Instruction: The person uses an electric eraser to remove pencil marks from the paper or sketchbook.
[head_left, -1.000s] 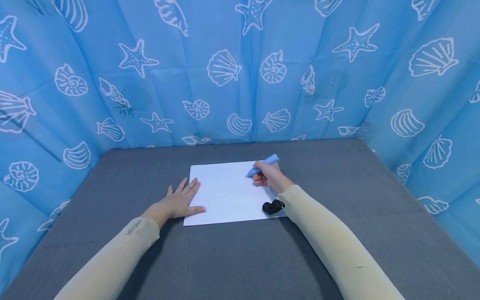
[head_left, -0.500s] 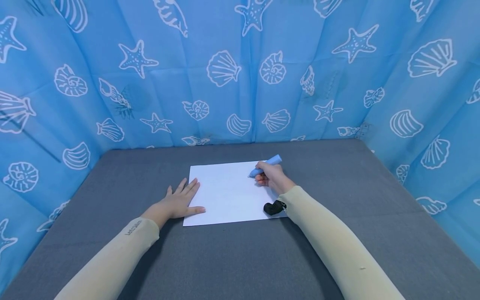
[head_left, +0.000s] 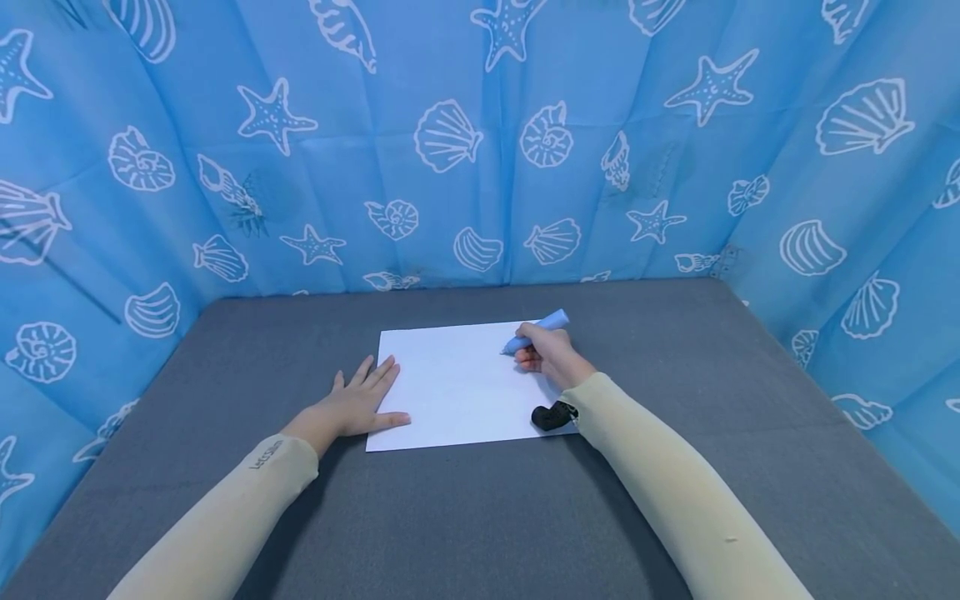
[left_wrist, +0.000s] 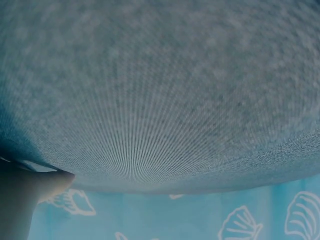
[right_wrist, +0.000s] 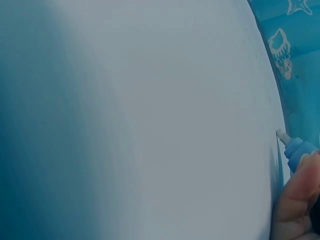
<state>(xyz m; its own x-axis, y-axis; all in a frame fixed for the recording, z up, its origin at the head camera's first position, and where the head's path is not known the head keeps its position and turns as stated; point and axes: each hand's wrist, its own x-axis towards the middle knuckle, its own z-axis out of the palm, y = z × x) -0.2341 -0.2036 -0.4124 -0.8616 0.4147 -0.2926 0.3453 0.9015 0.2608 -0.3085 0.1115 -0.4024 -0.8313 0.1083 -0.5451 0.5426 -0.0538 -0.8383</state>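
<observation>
A sheet of white paper (head_left: pixel 457 392) lies on the grey cloth, its long side running left to right. My left hand (head_left: pixel 356 408) rests spread over the paper's left edge, fingers straight; in the left wrist view only a digit (left_wrist: pixel 50 185) shows at lower left. A light-blue marker (head_left: pixel 555 320) is pinched in my right hand (head_left: pixel 553 357) over the right part of the sheet. It leans with its nib down and to the left. In the right wrist view the marker's pale nib (right_wrist: pixel 282 135) is at the paper, and faint tiny marks show nearby.
Grey cloth (head_left: pixel 465 525) covers the table around the sheet. Blue curtains (head_left: pixel 337 167) with white shells and starfish stand behind it and at both sides. A black rounded object (head_left: pixel 550 417) sits at the right sleeve's cuff, over the paper.
My right hand has slid slightly to the right with the marker, its nib staying near the same height on the sheet. The left hand and the paper have stayed in place.
</observation>
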